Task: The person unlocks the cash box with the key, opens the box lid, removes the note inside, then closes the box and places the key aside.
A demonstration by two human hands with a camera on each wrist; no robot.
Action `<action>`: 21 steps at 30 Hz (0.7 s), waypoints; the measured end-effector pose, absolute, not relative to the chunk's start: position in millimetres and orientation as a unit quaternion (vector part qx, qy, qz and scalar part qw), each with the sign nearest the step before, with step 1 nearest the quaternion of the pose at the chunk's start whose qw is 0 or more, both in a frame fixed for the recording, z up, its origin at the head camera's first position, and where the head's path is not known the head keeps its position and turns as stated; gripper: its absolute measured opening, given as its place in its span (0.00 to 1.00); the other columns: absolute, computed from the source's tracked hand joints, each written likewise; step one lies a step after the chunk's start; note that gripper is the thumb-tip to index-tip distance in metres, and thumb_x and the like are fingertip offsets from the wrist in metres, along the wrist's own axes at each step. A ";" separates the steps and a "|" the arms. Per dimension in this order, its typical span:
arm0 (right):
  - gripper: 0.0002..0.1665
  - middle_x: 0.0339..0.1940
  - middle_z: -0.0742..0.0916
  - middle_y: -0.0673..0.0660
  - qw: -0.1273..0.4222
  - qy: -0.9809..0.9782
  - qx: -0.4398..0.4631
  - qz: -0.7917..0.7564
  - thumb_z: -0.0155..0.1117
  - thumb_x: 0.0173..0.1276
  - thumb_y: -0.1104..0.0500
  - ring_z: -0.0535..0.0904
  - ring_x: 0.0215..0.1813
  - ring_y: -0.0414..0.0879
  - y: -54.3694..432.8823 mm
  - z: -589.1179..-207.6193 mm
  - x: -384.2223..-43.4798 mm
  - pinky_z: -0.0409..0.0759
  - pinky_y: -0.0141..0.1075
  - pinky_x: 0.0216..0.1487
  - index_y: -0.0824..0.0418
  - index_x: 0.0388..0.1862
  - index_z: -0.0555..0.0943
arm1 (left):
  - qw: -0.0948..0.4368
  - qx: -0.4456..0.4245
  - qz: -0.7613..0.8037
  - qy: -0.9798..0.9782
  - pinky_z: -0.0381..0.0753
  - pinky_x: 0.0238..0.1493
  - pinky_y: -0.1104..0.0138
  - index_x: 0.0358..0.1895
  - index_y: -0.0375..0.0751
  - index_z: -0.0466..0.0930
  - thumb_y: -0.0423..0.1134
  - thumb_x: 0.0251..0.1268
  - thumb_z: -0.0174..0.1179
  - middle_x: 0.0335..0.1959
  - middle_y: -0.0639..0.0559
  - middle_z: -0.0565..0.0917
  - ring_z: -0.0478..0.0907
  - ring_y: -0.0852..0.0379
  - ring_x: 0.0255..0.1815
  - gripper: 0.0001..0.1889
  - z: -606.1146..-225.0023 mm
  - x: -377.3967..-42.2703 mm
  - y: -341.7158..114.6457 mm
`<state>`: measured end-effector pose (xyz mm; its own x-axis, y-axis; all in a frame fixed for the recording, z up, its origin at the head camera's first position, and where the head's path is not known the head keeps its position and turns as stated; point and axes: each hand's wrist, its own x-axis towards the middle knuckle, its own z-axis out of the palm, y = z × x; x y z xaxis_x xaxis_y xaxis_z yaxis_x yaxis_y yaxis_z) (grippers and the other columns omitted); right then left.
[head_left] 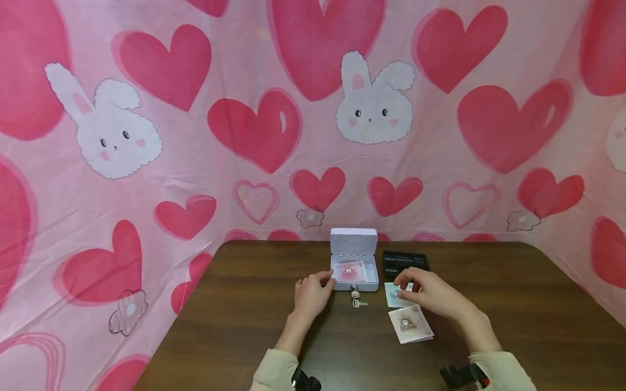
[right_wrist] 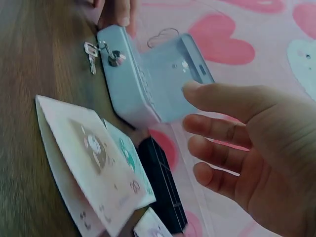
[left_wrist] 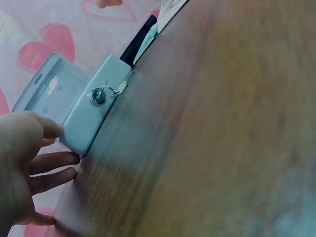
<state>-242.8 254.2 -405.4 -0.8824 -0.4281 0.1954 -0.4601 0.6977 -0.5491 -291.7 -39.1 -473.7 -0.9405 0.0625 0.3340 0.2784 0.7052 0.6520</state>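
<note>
A small white metal cash box (head_left: 354, 286) stands on the table with its lid (head_left: 354, 242) raised. Inside lies a pink printed note (head_left: 359, 267). Keys (head_left: 357, 303) hang from the lock on its front. My left hand (head_left: 312, 296) touches the box's left end with fingertips and thumb near the front corner. Right of the box, my right hand (head_left: 435, 293) hovers with loosely bent fingers and nothing between them, partly covering a teal printed note (head_left: 392, 301). Closer to me lies a folded cream and brown note (right_wrist: 94, 148), its halves standing slightly apart.
Behind the right hand lies a black case (head_left: 403, 262). Another pale printed piece (right_wrist: 152, 226) shows beside it in the right wrist view. The brown wooden table (head_left: 235, 326) ends at the back against a pink cloth (head_left: 313, 152) with hearts and rabbits.
</note>
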 end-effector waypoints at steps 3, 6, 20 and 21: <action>0.15 0.40 0.84 0.52 0.028 -0.922 0.241 0.302 0.69 0.66 0.54 0.73 0.35 0.36 246.1 -405.0 -249.6 0.76 0.29 0.34 0.59 0.48 0.82 | 0.142 -0.094 -0.374 -0.912 0.58 0.67 0.34 0.54 0.48 0.87 0.46 0.67 0.63 0.49 0.51 0.89 0.84 0.47 0.55 0.15 -473.2 -291.0 -40.0; 0.15 0.41 0.85 0.54 0.034 -0.920 0.254 0.298 0.69 0.66 0.55 0.73 0.34 0.36 238.8 -407.4 -257.4 0.76 0.30 0.35 0.60 0.48 0.82 | 0.136 -0.089 -0.375 -0.913 0.58 0.67 0.34 0.54 0.48 0.87 0.46 0.68 0.63 0.49 0.51 0.89 0.84 0.47 0.55 0.15 -472.6 -290.0 -41.3; 0.18 0.44 0.85 0.59 0.053 -0.907 0.246 0.338 0.68 0.67 0.55 0.73 0.31 0.41 219.8 -417.4 -288.9 0.74 0.31 0.32 0.61 0.53 0.82 | 0.140 -0.086 -0.382 -0.910 0.57 0.67 0.34 0.54 0.48 0.87 0.45 0.67 0.64 0.49 0.51 0.89 0.85 0.47 0.54 0.15 -474.2 -291.5 -39.4; 0.18 0.44 0.86 0.59 0.058 -0.907 0.244 0.339 0.68 0.67 0.55 0.73 0.31 0.41 219.4 -418.2 -290.6 0.74 0.31 0.32 0.61 0.53 0.82 | 0.139 -0.086 -0.380 -0.910 0.57 0.67 0.34 0.54 0.48 0.87 0.45 0.67 0.64 0.50 0.51 0.89 0.85 0.47 0.54 0.15 -473.9 -291.6 -38.8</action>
